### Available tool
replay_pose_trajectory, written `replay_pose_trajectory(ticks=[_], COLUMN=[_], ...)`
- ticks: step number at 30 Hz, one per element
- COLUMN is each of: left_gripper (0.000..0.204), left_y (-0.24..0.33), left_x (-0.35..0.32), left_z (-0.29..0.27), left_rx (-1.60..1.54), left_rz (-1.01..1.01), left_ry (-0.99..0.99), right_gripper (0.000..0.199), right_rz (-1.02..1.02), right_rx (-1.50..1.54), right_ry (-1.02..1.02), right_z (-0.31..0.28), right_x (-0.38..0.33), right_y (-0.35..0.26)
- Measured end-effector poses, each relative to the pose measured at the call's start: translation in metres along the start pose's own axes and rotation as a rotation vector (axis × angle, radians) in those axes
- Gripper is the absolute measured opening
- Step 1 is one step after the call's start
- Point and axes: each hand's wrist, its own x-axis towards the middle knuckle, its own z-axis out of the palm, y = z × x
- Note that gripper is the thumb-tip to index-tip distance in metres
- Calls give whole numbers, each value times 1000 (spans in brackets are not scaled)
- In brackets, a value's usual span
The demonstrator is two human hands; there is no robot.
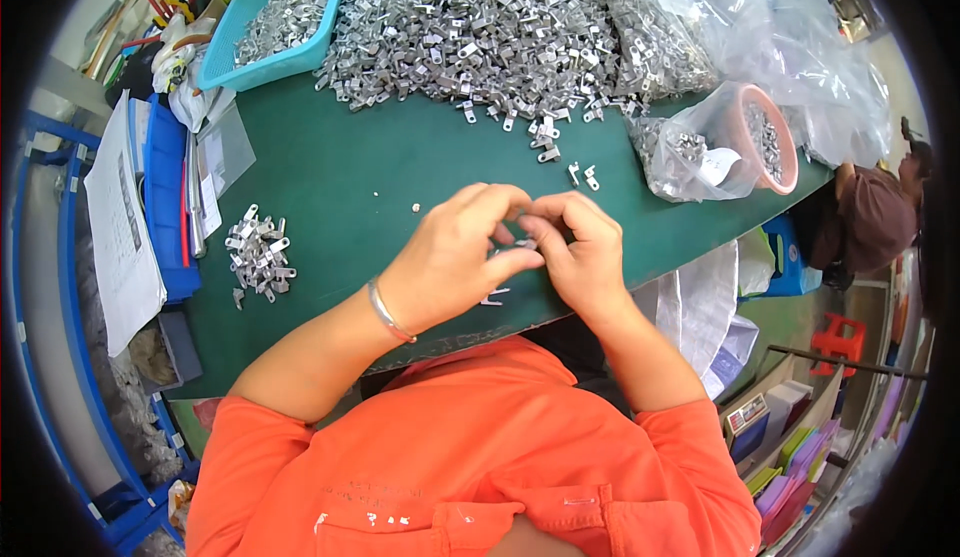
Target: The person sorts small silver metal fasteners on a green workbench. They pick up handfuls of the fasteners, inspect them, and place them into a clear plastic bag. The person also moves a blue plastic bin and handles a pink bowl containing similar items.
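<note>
Close together over the near part of the green table (340,167), my two hands meet at the fingertips. My left hand (452,239), with a silver bangle on its wrist, is closed with its thumb and fingers pinched. Facing it, my right hand (582,255) is curled closed too. Between the fingertips shows a bit of a small silver metal bracket (522,245), mostly hidden by the fingers. Another small metal piece (494,297) lies on the table just below my hands. Off to the left is a small heap of the same brackets (259,255).
A large pile of metal brackets (480,37) covers the far table, beside a blue basket (270,75). To the right are a clear bag (690,157) of parts and a pink bowl (787,172). Papers and a blue file holder (165,187) stand left. A person (880,212) is at far right.
</note>
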Motion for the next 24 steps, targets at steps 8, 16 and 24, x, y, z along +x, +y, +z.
replay_pose_trajectory(ticks=[8,16,24], left_gripper=[11,18,10], left_y=[-16,-16,-28], left_x=[-21,-29,-25], left_z=[-45,-39,-31], left_rx=[164,261,308], left_rz=[-118,-16,29], left_ry=[373,53,81], right_gripper=[17,13,22], right_rz=[-296,-250,-198], right_rx=[-556,-263,-200], right_ry=[89,72,-21], right_z=[-11,2,1], right_x=[48,33,-4], right_y=[20,10,6])
